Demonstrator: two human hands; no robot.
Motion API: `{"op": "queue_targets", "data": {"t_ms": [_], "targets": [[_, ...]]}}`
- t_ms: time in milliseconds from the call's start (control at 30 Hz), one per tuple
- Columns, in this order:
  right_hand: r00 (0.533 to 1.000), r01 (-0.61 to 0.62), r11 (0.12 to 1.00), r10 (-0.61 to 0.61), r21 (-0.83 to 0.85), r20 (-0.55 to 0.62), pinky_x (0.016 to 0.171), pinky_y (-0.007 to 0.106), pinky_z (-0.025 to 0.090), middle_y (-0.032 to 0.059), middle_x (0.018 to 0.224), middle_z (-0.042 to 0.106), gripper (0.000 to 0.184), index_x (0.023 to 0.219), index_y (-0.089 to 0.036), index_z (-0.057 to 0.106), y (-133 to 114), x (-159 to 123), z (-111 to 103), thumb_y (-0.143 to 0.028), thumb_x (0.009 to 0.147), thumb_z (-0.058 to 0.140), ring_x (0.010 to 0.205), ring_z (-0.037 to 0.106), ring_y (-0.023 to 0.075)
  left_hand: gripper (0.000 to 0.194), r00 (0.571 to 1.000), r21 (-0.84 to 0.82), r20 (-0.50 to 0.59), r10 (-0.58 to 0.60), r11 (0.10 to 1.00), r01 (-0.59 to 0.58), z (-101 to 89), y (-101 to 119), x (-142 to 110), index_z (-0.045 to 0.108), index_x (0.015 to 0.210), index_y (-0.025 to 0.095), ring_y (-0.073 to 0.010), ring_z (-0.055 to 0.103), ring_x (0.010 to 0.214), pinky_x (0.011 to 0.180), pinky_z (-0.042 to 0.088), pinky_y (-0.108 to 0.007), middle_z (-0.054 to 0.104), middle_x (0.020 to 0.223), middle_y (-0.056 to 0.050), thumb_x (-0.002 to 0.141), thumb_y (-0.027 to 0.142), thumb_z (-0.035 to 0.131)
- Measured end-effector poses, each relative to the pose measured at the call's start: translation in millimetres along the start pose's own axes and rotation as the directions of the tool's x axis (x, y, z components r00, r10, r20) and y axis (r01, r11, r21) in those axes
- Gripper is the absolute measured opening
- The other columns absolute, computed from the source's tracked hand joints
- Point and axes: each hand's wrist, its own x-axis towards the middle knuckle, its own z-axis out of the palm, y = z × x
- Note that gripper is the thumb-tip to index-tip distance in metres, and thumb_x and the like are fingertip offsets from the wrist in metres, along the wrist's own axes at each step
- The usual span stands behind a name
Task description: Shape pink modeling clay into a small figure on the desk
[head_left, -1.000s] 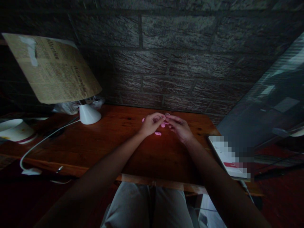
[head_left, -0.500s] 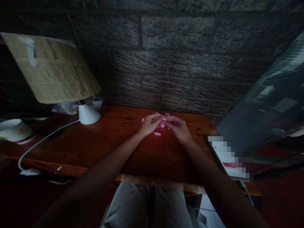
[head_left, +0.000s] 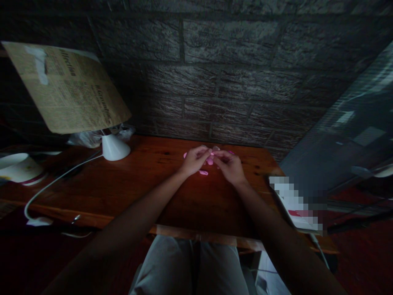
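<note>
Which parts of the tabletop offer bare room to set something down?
Bare wood shows between the lamp base and the left hand, and between the forearms, nearer the person than the pink pieces. Crowding is around the left and right hand, and at the left end, with the cup and cord.

Domestic interior, probably a room in a home: newspaper-print lampshade (head_left: 70,90) on a white lamp base (head_left: 115,148), left; wooden desk (head_left: 129,184) against a dark brick-patterned wall (head_left: 230,69); paper cup (head_left: 20,168) at the left edge.
</note>
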Motion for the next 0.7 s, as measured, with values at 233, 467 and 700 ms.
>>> {"op": "queue_targets", "data": {"t_ms": [233,467,700], "targets": [[1.0,-0.01,0.999,0.01,-0.034,-0.018,0.051,0.028,0.054,0.0042,0.08,0.078,0.035,0.09,-0.022,0.078,-0.2,-0.8,-0.8,-0.054,0.076,0.078,0.064,0.068,0.0184,0.037,0.999,0.029,0.02,0.042,0.999,-0.042,1.5,-0.5,-2.1,0.069,0.094,0.015,-0.0108,0.065,0.061,0.054,0.047,-0.02,0.071,0.074,-0.003,0.094,0.052,0.063],[1.0,-0.018,0.995,0.015,-0.101,-0.027,0.053,0.028,0.055,0.0058,0.084,0.079,0.043,0.091,-0.021,0.08,1.1,0.2,-1.9,-0.062,0.081,0.072,0.069,0.07,0.0206,0.037,0.996,0.129,0.026,0.081,0.988,-0.084,-0.1,-7.7,-4.0,0.069,0.118,0.015,-0.0128,0.065,0.064,0.055,0.048,-0.021,0.072,0.076,-0.003,0.098,0.045,0.059],[0.999,-0.04,0.988,0.035,-0.15,-0.037,0.055,0.03,0.055,0.0062,0.079,0.078,0.05,0.091,-0.02,0.079,3.1,1.2,-3.9,-0.068,0.083,0.067,0.073,0.073,0.0236,0.025,0.992,0.24,0.058,0.112,0.963,-0.122,-1.3,-0.4,-5.7,0.07,0.111,0.014,-0.0107,0.061,0.059,0.052,0.045,-0.019,0.074,0.077,-0.005,0.098,0.032,0.058]]}}
